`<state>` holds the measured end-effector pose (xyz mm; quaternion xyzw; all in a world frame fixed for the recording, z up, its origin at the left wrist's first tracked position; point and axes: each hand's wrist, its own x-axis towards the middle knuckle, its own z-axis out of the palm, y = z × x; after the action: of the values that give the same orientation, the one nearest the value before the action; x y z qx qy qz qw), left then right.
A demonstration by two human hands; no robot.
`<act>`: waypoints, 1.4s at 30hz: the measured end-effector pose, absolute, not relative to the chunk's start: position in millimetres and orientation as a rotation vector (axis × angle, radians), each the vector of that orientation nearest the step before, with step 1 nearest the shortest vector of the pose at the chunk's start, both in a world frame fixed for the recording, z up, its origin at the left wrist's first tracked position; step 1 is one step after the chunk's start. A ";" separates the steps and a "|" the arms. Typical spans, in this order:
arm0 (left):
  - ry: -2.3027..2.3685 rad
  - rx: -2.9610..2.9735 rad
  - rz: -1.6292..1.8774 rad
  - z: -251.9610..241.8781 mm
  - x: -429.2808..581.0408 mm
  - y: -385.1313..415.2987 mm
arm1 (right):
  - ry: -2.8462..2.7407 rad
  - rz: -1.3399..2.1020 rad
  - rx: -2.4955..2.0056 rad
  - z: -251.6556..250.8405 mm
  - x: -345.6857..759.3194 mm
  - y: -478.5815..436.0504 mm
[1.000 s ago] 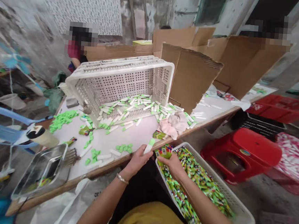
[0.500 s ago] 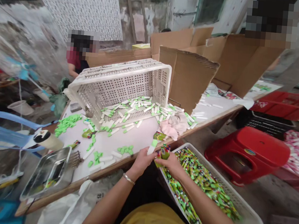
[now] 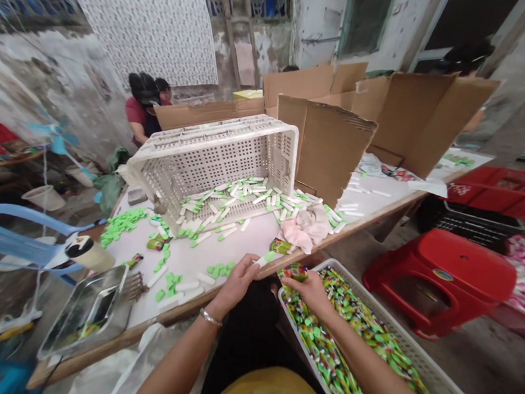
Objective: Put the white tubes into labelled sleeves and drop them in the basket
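My left hand (image 3: 235, 282) is closed on a white tube with a green cap (image 3: 265, 259) at the near edge of the white table (image 3: 250, 230). My right hand (image 3: 310, 289) is beside it, closed on a green printed wrapper (image 3: 296, 271) over the corner of a white basket (image 3: 422, 367) full of wrapped green tubes. More white tubes with green caps (image 3: 239, 196) spill from a white crate (image 3: 211, 156) lying on its side. Loose green caps (image 3: 121, 224) lie in a heap at the left.
A pink cloth (image 3: 308, 224) lies by the tubes. A metal tray (image 3: 90, 307) sits at the table's left end. Open cardboard boxes (image 3: 342, 130) stand behind. A red stool (image 3: 457, 278) and red crate (image 3: 502, 188) are at right. A person (image 3: 141, 110) sits beyond the crate.
The tube in my left hand has tipped from upright to pointing right, toward the wrapper. My right hand has dropped slightly with the wrapper. The camera has tilted up a little.
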<state>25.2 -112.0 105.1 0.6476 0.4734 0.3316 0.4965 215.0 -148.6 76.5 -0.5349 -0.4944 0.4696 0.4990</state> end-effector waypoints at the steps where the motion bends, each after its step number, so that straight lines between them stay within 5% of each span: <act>1: 1.132 1.620 0.786 109.6 23.2 -111.3 | -1.218 1.141 -1.287 76.5 215.5 -147.6; 15: 1.055 1.919 0.501 142.1 9.9 -98.7 | -1.419 1.113 -1.246 80.5 220.6 -134.7; 25: 0.934 1.861 0.495 127.4 20.2 -87.3 | -1.260 1.670 -1.152 100.5 217.7 -140.0; 42: 1.206 2.256 0.472 110.2 52.6 -102.4 | -1.307 1.472 -1.377 100.5 211.6 -143.8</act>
<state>52.6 -102.4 110.2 0.8359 0.4466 0.1749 0.2669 211.6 -143.8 100.5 -0.5346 -0.5072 0.5712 0.3614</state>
